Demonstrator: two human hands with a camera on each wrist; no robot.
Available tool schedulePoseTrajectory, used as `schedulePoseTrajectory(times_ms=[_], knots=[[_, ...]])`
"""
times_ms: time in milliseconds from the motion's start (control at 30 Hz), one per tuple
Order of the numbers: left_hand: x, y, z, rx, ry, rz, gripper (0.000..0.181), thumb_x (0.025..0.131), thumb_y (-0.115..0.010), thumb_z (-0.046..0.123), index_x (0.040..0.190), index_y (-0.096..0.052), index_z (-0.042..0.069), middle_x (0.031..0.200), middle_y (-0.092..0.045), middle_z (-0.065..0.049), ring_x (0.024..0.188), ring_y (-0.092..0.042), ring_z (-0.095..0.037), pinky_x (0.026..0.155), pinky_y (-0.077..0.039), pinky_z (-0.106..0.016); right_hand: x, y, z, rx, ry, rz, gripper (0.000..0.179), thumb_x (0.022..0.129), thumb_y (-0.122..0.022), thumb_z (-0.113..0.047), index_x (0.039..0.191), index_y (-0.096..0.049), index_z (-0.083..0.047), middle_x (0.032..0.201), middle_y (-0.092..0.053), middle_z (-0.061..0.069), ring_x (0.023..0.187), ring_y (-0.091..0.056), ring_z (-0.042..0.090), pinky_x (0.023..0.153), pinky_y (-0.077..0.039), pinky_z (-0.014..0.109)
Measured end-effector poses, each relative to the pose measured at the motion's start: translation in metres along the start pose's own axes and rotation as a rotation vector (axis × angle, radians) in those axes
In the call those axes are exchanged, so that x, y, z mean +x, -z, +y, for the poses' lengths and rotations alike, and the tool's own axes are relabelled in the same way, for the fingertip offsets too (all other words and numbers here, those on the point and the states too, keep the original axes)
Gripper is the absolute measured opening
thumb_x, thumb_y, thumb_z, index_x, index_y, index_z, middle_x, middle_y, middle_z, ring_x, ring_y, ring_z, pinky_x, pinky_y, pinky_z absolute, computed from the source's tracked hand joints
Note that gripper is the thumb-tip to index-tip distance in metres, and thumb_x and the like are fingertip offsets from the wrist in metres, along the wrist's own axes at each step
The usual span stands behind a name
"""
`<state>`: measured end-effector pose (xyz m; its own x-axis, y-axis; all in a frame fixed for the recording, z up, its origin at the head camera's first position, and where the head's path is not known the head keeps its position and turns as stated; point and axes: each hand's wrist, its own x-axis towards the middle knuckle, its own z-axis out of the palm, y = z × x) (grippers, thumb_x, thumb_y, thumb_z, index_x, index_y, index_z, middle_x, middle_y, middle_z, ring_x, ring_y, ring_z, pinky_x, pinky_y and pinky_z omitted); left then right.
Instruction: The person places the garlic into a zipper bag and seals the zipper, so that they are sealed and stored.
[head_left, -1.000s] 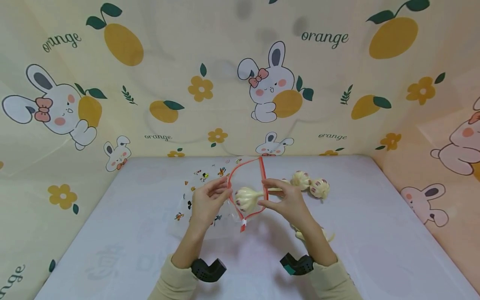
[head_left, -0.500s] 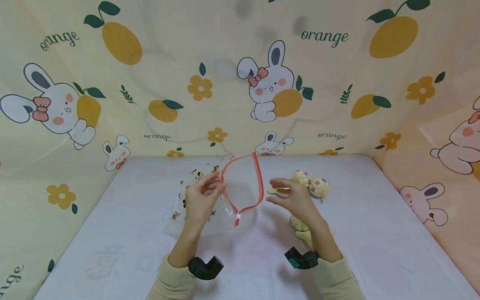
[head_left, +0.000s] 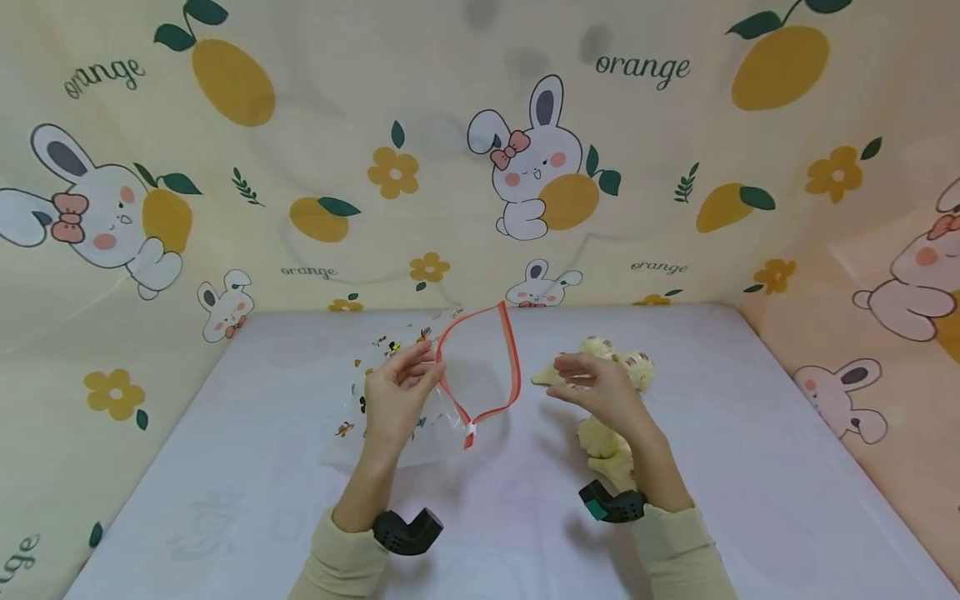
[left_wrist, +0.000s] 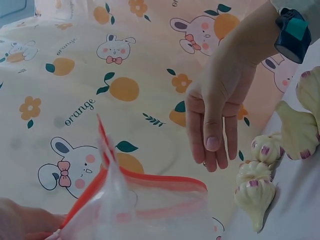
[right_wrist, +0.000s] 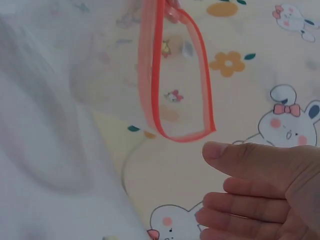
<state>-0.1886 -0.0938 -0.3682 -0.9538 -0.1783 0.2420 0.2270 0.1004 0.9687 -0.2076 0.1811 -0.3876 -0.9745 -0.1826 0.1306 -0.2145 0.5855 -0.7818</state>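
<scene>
My left hand (head_left: 396, 398) pinches the near side of a clear zip bag (head_left: 513, 354) printed with small cartoon figures. Its red-edged mouth gapes toward the right, and a slider (head_left: 470, 435) hangs at the lower corner. My right hand (head_left: 611, 398) hovers right of the mouth, holding nothing, its fingers relaxed. In the left wrist view, that right hand (left_wrist: 217, 107) hangs with fingers extended, apart from the bag. Beyond it lie several pale garlic bulbs (left_wrist: 255, 197) with purple marks. The right wrist view has the thumb close below the bag's red rim (right_wrist: 210, 100).
On the white table (head_left: 750, 500), garlic bulbs (head_left: 639, 368) lie behind the right hand, and more bulbs (head_left: 609, 462) lie beside the right forearm. A printed cloth (head_left: 450, 167) with rabbits and oranges walls the back and sides.
The right hand has let go of a garlic bulb at the bag's mouth and withdrawn to the right. That bulb no longer shows there. The left hand with the bag has shifted slightly left.
</scene>
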Motion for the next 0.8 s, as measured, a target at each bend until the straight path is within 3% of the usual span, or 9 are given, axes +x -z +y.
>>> schedulePoseTrajectory(times_ms=[500, 800], knots=[[0.001, 0.002, -0.001, -0.011, 0.010, -0.006, 0.038, 0.082, -0.070, -0.003, 0.120, -0.064, -0.004, 0.110, -0.067, -0.028, 0.078, -0.061, 0.008, 0.071, -0.053, -0.005, -0.015, 0.024, 0.009, -0.072, 0.095, -0.133, 0.043, 0.083, -0.076, -0.022, 0.117, -0.064, 0.001, 0.115, -0.069, 0.020, 0.108, -0.065, 0.035, 0.092, -0.057, 0.045], [0.001, 0.002, -0.002, -0.019, 0.009, -0.007, 0.038, 0.082, -0.070, -0.004, 0.120, -0.064, -0.006, 0.110, -0.066, -0.028, 0.077, -0.061, 0.007, 0.072, -0.053, -0.006, -0.028, 0.042, 0.023, -0.137, 0.118, -0.174, 0.042, 0.083, -0.076, -0.022, 0.114, -0.065, 0.002, 0.111, -0.070, 0.019, 0.103, -0.066, 0.035, 0.088, -0.058, 0.044]])
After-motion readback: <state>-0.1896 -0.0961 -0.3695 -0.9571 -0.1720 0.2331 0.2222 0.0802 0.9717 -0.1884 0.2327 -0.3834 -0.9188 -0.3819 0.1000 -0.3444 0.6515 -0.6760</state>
